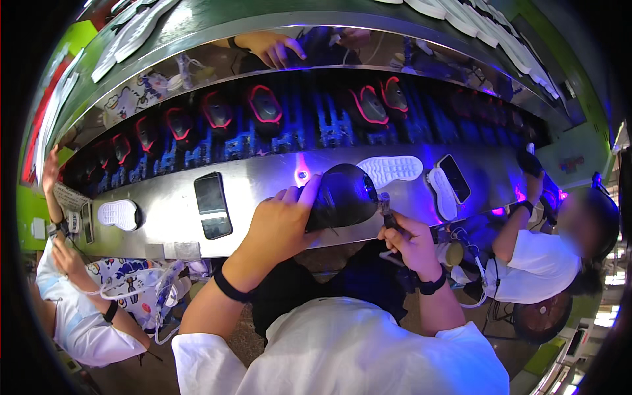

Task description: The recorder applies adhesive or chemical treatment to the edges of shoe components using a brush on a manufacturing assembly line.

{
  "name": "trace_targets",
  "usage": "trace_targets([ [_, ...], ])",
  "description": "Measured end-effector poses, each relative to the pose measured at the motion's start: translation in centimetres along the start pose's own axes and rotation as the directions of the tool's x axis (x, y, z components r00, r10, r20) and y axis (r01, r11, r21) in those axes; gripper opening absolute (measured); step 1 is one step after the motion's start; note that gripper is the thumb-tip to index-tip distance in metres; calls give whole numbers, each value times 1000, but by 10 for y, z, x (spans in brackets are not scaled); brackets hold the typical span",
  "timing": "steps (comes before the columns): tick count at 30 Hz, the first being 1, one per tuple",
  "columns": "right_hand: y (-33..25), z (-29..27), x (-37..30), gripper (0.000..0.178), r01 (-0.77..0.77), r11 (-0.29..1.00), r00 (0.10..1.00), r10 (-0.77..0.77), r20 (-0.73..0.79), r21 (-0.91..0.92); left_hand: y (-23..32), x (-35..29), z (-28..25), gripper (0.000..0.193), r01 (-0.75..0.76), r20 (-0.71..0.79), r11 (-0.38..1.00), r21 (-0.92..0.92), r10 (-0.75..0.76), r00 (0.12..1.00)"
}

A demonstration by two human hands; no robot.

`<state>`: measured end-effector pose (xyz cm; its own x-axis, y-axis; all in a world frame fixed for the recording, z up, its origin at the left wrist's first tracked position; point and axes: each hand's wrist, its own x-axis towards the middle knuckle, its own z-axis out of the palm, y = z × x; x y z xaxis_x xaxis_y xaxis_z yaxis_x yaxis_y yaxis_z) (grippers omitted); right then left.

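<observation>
A dark, rounded shoe upper, its toe glossy, is gripped by my left hand over the near edge of the metal bench. The left fingers are wrapped over its left side. In my right hand is a slim tool with a metal tip, pinched between thumb and fingers. The tip points up, close against the right end of the upper; whether it touches cannot be made out. Just behind the upper lies a white shoe sole, tread side up.
On the bench lie a black phone, another white sole, a second phone and a sole farther left. Behind runs a line of dark shoe uppers with red-glowing outlines. Co-workers sit left and right.
</observation>
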<state>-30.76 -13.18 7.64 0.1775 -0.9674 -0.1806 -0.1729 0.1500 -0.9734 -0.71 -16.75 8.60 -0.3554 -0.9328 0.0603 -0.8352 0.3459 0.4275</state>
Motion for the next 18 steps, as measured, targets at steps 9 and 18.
trace_targets([
  [9, -97, -4, 1, 41, 265, 906, 961, -219, 170, -329, -3, -51, 24, 102, -175, -147, 791, -586, 109, 983],
  [18, -79, -6, 0, 46, 393, 878, 910, -329, 252, -275, 25, -65, 12, 94, -48, 47, 591, -805, 143, 989],
])
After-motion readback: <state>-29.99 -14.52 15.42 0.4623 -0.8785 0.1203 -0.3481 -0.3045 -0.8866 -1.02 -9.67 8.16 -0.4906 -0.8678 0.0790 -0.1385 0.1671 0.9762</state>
